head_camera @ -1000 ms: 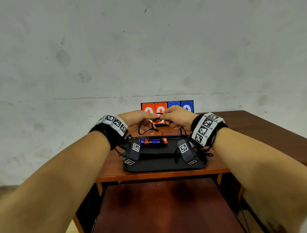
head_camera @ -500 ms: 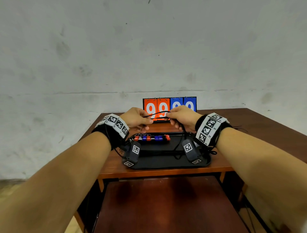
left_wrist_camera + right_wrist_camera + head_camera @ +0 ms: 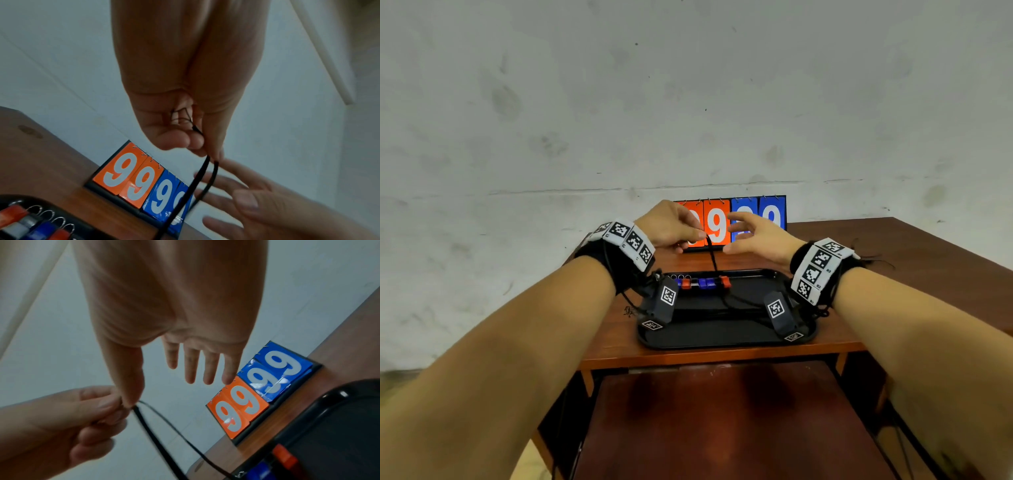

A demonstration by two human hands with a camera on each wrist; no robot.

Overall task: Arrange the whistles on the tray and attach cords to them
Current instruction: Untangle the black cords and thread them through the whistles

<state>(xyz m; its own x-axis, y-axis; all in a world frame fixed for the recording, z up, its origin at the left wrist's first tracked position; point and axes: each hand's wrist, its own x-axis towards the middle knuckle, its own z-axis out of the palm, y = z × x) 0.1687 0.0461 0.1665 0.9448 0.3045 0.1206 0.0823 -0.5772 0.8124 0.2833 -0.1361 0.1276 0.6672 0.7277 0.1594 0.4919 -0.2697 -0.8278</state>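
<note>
Above the middle of the head view, the left hand [image 3: 671, 224] is raised over the far edge of the brown wooden table [image 3: 893, 260], its thumb and curled fingers pinching the doubled end of a thin black cord [image 3: 711, 255], which hangs down as two strands to the row of small red, blue and silver whistles [image 3: 703, 283] lined along the far side of the shallow black plastic tray [image 3: 722, 337]. The right hand [image 3: 760, 236], just right of the cord, is released and holds nothing, fingers straight and spread, palm down. Behind both hands an orange-and-blue flip scoreboard [image 3: 774, 214] showing nines stands against the grey wall.
</note>
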